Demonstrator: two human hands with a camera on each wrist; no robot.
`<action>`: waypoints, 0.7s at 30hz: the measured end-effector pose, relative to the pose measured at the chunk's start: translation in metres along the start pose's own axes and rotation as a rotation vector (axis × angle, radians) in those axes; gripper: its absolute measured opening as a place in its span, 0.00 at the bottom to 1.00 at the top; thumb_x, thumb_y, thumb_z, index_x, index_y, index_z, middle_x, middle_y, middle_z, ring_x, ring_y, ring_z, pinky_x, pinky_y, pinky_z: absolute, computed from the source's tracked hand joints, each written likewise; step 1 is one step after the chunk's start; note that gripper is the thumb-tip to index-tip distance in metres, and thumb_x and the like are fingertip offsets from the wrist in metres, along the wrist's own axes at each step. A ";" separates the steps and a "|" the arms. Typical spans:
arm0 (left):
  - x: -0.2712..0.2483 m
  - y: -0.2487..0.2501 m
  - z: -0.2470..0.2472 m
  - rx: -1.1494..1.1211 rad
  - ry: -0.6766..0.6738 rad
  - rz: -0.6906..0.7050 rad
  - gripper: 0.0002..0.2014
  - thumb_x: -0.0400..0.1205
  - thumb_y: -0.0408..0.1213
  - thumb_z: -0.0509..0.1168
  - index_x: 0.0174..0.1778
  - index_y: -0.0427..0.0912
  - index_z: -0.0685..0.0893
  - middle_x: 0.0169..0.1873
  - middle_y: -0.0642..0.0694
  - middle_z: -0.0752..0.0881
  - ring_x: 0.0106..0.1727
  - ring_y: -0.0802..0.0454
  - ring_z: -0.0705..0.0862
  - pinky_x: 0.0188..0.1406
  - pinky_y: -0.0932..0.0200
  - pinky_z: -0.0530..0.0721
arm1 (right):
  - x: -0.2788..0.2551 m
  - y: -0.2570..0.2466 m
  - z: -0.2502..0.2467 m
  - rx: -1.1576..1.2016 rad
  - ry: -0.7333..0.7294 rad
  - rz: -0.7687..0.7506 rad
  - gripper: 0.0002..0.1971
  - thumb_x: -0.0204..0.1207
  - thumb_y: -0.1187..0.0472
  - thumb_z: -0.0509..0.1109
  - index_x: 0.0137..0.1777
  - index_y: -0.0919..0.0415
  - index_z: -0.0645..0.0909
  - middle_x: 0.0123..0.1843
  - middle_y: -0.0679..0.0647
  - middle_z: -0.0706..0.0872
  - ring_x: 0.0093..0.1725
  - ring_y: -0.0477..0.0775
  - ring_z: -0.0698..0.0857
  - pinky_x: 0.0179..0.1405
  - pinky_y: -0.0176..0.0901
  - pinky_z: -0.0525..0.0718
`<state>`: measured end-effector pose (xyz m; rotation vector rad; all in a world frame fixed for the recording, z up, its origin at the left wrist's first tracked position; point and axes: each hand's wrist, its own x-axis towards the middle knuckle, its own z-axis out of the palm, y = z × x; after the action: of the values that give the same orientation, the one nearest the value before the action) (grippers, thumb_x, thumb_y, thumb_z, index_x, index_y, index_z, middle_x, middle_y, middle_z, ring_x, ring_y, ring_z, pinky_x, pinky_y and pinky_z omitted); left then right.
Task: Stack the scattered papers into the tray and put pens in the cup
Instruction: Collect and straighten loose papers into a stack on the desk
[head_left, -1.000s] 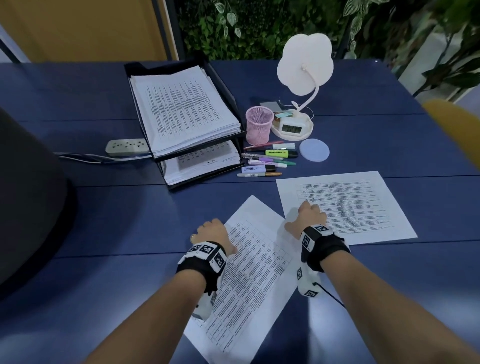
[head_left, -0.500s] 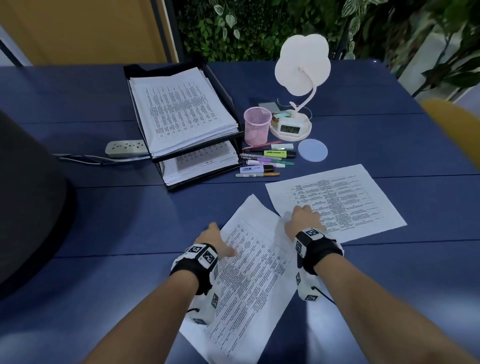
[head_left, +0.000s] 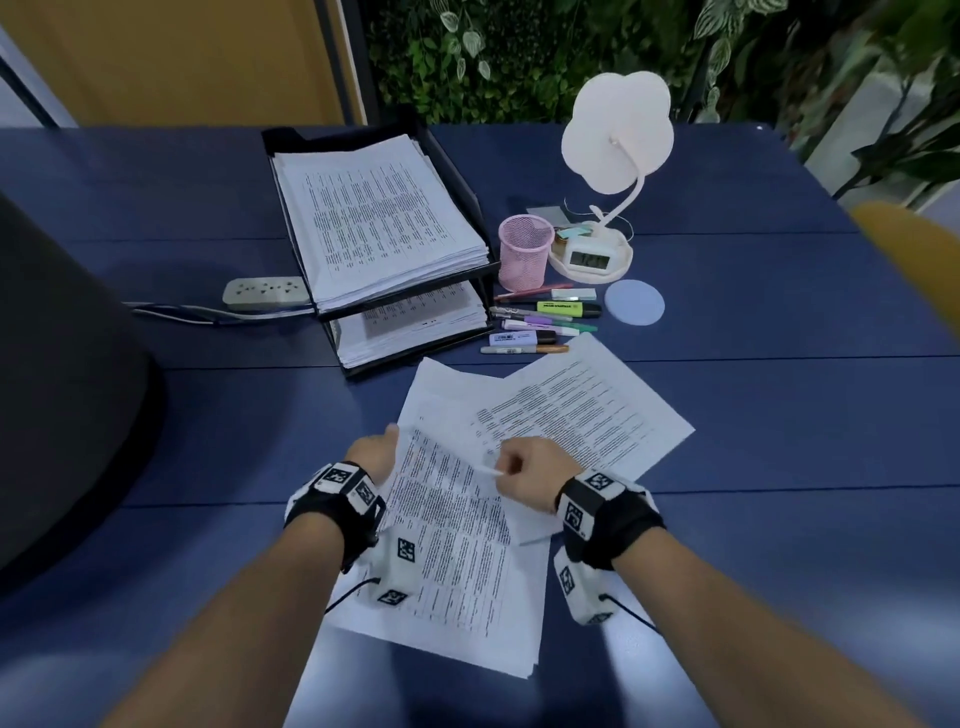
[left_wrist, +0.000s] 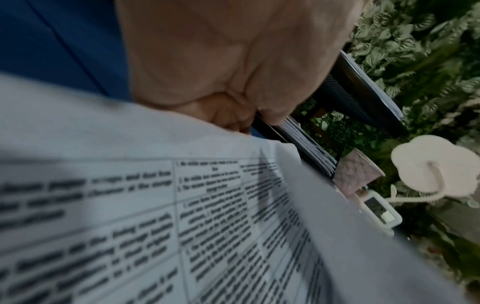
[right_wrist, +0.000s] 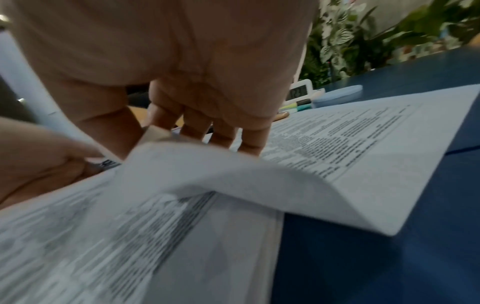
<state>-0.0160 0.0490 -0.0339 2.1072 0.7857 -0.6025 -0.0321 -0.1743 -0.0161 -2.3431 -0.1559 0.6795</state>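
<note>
Right hand (head_left: 524, 475) pinched on the bent far sheet (head_left: 587, 410), left hand (head_left: 371, 457) curled on the near sheet (head_left: 457, 545). Might have creased or torn if tugged hard.

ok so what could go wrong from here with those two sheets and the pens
The right hand pinches a buckled corner of the right sheet over the near sheet, so it may crease. The left hand holds only the near sheet's edge, so that sheet might slide. The right sheet's far corner lies close to the loose pens; sliding it further could knock them.
</note>
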 end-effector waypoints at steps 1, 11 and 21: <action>0.002 -0.001 -0.001 -0.078 -0.011 -0.030 0.36 0.84 0.60 0.51 0.67 0.26 0.76 0.66 0.32 0.79 0.67 0.37 0.78 0.68 0.52 0.74 | -0.002 -0.002 0.005 -0.018 -0.043 -0.015 0.02 0.68 0.63 0.68 0.36 0.56 0.78 0.35 0.50 0.80 0.33 0.50 0.77 0.33 0.42 0.78; -0.001 -0.026 0.004 -0.203 -0.077 0.253 0.11 0.76 0.29 0.73 0.51 0.45 0.82 0.52 0.44 0.88 0.52 0.46 0.86 0.59 0.48 0.83 | 0.003 0.017 -0.009 -0.191 0.247 0.110 0.12 0.78 0.51 0.61 0.47 0.57 0.83 0.44 0.54 0.83 0.46 0.58 0.83 0.46 0.46 0.83; 0.000 -0.042 -0.018 -0.513 -0.034 0.318 0.14 0.76 0.26 0.71 0.54 0.44 0.83 0.50 0.45 0.89 0.54 0.45 0.86 0.63 0.45 0.81 | 0.015 0.063 -0.034 0.581 0.614 0.604 0.45 0.65 0.32 0.70 0.72 0.64 0.62 0.65 0.61 0.75 0.60 0.65 0.80 0.56 0.51 0.78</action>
<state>-0.0427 0.0843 -0.0447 1.6904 0.5016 -0.2296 -0.0063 -0.2374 -0.0422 -1.8989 0.9257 0.1884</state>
